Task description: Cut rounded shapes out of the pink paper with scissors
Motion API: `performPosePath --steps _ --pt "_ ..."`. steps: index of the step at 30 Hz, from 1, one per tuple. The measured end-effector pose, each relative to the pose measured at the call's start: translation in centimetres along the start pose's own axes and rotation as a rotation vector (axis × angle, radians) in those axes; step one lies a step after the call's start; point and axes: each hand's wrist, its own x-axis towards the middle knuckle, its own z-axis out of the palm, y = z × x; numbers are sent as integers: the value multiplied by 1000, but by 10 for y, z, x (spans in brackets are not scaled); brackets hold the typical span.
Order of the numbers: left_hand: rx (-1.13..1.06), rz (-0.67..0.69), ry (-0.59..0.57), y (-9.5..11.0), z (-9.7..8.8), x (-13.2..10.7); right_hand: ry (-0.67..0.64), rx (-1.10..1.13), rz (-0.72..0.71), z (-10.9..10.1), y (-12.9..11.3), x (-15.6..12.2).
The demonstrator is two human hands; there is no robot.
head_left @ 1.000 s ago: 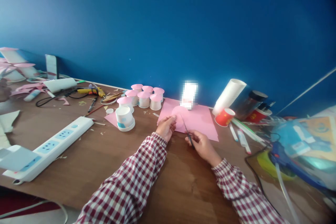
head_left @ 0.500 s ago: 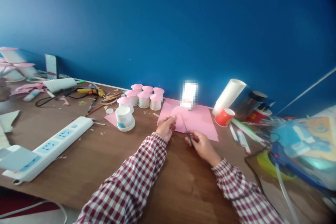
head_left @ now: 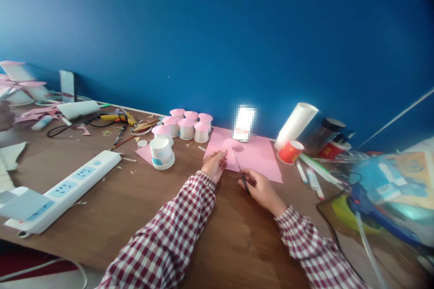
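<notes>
My left hand (head_left: 215, 165) pinches the near edge of a pink paper circle (head_left: 232, 145), held above a pile of pink paper sheets (head_left: 262, 159). In my right hand (head_left: 259, 186) is a pair of scissors (head_left: 241, 170), its blades pointing up and away at the circle's right side. Whether the blades touch the paper I cannot tell. Several white paper cups with pink tops (head_left: 186, 128) stand in rows to the left of the sheets. Nearer to me is a short stack of white cups (head_left: 162, 152) without a pink top.
At left lie a white power strip (head_left: 79, 178) and a yellow glue gun (head_left: 118, 118). A tall stack of white cups (head_left: 295, 125), a red paper cup (head_left: 290, 151), markers (head_left: 315, 184) and a blue tool (head_left: 376, 212) occupy the right. A blurred phone-like shape (head_left: 244, 122) leans against the wall.
The pink circle has tilted and now looks flatter from my view. Both hands stay almost in place, with the scissors at its right side.
</notes>
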Motion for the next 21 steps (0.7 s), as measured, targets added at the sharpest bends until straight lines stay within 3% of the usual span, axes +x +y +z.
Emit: performPosePath --steps 6,12,14,18,20,21 --pt "-55 15 16 5 0 1 -43 3 15 -8 -3 -3" --pt "-50 34 28 7 0 2 -41 203 82 -18 -4 -1" --pt "-38 51 34 7 0 3 2 277 93 -19 -2 0" --pt "28 87 43 1 1 1 218 348 135 -18 1 4" --pt "85 104 -25 -5 4 -2 304 365 147 -17 3 5" --pt "128 105 -117 -8 6 -5 332 376 147 -16 4 6"
